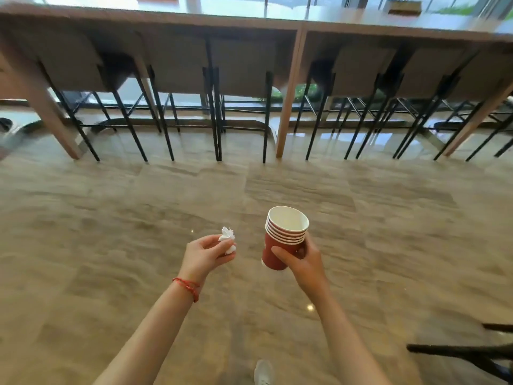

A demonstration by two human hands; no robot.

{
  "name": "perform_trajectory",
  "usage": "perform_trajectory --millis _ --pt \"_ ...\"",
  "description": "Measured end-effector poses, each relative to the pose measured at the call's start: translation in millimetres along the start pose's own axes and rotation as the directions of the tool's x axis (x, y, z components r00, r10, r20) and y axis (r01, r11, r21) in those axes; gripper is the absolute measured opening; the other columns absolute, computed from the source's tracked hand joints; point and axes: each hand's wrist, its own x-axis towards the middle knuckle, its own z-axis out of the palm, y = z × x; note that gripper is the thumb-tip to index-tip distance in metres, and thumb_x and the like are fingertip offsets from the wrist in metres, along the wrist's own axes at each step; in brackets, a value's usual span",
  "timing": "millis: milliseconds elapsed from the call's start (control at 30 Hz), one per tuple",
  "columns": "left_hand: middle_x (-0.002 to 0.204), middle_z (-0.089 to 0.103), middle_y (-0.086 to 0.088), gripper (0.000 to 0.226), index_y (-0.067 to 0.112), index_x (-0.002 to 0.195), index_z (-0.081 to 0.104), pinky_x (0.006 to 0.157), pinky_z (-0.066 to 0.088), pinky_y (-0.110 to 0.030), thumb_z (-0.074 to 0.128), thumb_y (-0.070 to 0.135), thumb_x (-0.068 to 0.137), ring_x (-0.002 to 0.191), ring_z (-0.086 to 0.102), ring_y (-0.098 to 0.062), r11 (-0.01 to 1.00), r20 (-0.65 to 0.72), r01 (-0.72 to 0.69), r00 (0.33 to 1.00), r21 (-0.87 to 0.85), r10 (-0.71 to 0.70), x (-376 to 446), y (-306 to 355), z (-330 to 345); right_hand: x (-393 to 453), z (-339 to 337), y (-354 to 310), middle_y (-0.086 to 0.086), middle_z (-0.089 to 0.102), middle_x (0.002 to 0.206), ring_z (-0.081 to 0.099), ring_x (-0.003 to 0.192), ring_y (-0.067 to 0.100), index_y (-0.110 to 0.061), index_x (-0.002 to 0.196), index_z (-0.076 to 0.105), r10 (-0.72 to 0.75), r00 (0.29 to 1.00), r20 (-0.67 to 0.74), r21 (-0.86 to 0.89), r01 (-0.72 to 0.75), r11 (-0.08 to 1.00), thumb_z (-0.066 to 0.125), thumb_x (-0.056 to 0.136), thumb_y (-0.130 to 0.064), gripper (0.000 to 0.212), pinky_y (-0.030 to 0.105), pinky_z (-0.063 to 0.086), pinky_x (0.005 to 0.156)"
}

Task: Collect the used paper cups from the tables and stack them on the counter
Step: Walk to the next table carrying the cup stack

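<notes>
carrying the cup stack across the floor

polished stone floor (138, 207) fills most of the view, glossy and streaked, with a long wooden tabletop (249, 20) running along the windows at the far side. bar stools (177, 68) with dark thin legs are tucked under it in a row. what lies on that tabletop is blurred at the frame's edge; i cannot tell whether any cups wait there.

the stack of red paper cups (283, 237) is out in front over open floor, well apart from the tabletop, tilted a little to the left with the white inside of the top cup showing. the right hand (301, 261) wraps it low down, fingers curled round the outer cup, so the grip is clamped on the stack. the left hand (205, 254) has its fingers closed on a crumpled white tissue (228, 240). a white shoe (263, 372) shows at the bottom edge.

by my reading this is the carrying leg. doing it well likely means bringing the stack upright, squeezing only lightly so the paper wall does not buckle, and keeping the nested rims seated. the tissue hand is best freed first if another cup must be lifted.
</notes>
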Motion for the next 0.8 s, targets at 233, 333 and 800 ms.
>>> perform_trajectory --millis 233,333,800 --pt "0.071 0.067 -0.011 0.004 0.001 0.080 0.067 0.061 0.057 -0.019 0.064 0.000 0.082 0.062 0.064 -0.011 0.995 -0.107 -0.045 0.994 -0.089 0.036 36 19 18 72 0 -16 -0.007 0.070 0.096 0.064 0.088 0.002 -0.025 0.104 0.058 -0.029 0.987 0.157 -0.048 0.037 0.998 0.080 0.069 -0.005 0.046 0.019 0.051 0.077" --pt "0.072 0.065 -0.011 0.004 -0.001 0.081 0.067 0.063 0.057 -0.020 0.064 0.001 0.082 0.063 0.063 -0.012 0.993 -0.141 -0.064 0.989 -0.101 0.049 50 27 16 101 11 -21 -0.005 0.070 0.099 0.065 0.091 0.006 -0.023 0.108 0.058 -0.031 0.976 0.217 -0.052 0.043 0.998 0.079 0.070 -0.004 0.047 0.021 0.052 0.079" --pt "0.076 0.065 -0.013 0.003 0.000 0.082 0.066 0.064 0.057 -0.021 0.064 0.002 0.082 0.061 0.063 -0.012 0.975 -0.380 -0.148 0.922 -0.163 0.076 162 94 -100 240 178 -12 -0.007 0.070 0.095 0.065 0.086 0.002 -0.027 0.103 0.059 0.008 0.884 0.467 -0.113 0.051 0.992 0.080 0.070 -0.007 0.044 0.018 0.052 0.073"
